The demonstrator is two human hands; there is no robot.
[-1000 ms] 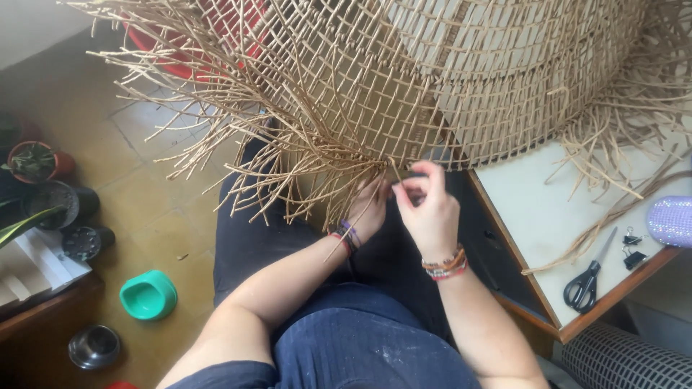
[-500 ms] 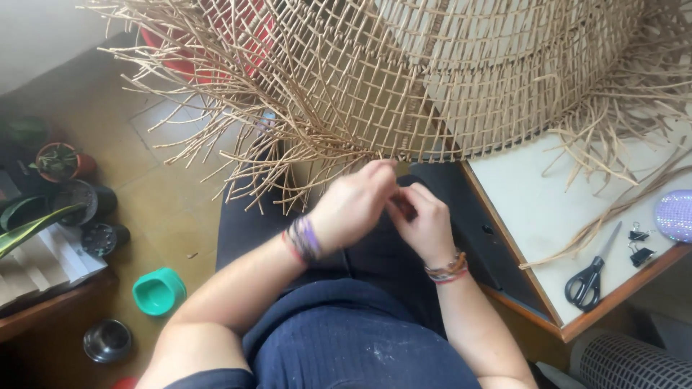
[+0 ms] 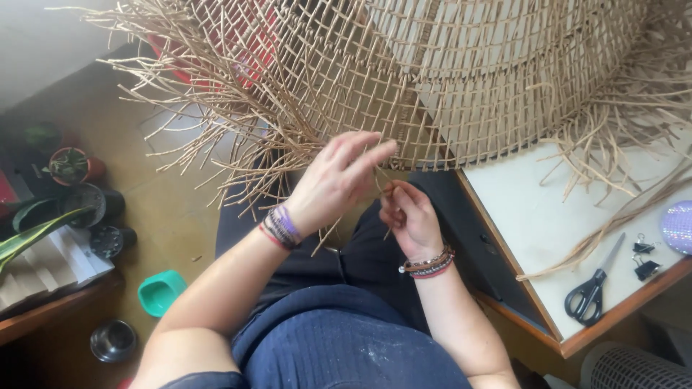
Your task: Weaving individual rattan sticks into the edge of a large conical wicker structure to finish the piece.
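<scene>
From the head camera, a large open-weave rattan basket [image 3: 461, 79] fills the upper part of the view, its lower rim ending in a fringe of loose cane ends [image 3: 252, 151] that splay out to the left of and below it. The basket leans over the near corner of a pale worktable [image 3: 533, 216] with a wooden edge.

The left hand [image 3: 335, 184] is raised just under the basket's rim, fingers spread and mostly straight, the fingertips touching the loose strands at the rim; whether it pinches one cannot be told. Several cord bracelets [image 3: 281, 227] sit at its wrist.

The right hand [image 3: 407, 216] lies just below and to the right of the left hand, beneath the rim, fingers curled in, thumb and forefinger closed on a thin cane strand [image 3: 386, 191] that runs up toward the weave. Beaded bracelets [image 3: 429, 263] circle its wrist. Both hands hover over the person's lap in dark blue clothing.

On the worktable, well to the right of the basket's rim, lie black-handled scissors [image 3: 595, 288], two black binder clips [image 3: 644, 258] and, at the frame edge, a round sparkly purple object [image 3: 679, 227]. A bundle of loose cane [image 3: 613, 223] crosses the tabletop.

Left of the basket, on the floor, stand a green plastic cup [image 3: 162, 292], a small metal bowl [image 3: 113, 340] and several potted plants [image 3: 72, 167].
</scene>
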